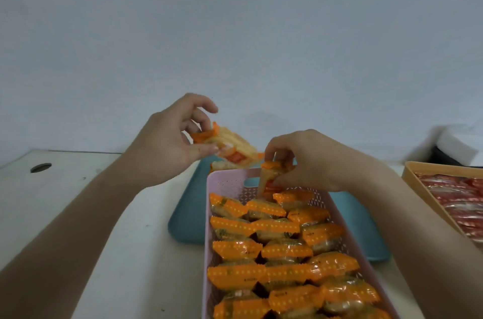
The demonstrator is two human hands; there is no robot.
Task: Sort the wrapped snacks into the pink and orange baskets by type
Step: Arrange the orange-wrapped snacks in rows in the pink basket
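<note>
A pink basket (227, 182) stands in front of me, filled with several orange-wrapped snacks (277, 250) in rows. My left hand (167, 141) pinches an orange-wrapped snack (232, 146) in the air above the basket's far left corner. At the far end of the basket my right hand (313, 159) pinches another orange-wrapped snack (271, 177) and holds it upright, its lower end down among the others. An orange basket (415, 177) at the right edge holds several red-wrapped snacks (460, 201).
A teal tray (188, 216) lies under the pink basket on the white table (78, 188). The table has a round cable hole (41, 167) at the left. A white box (454, 143) sits at the back right against the plain wall.
</note>
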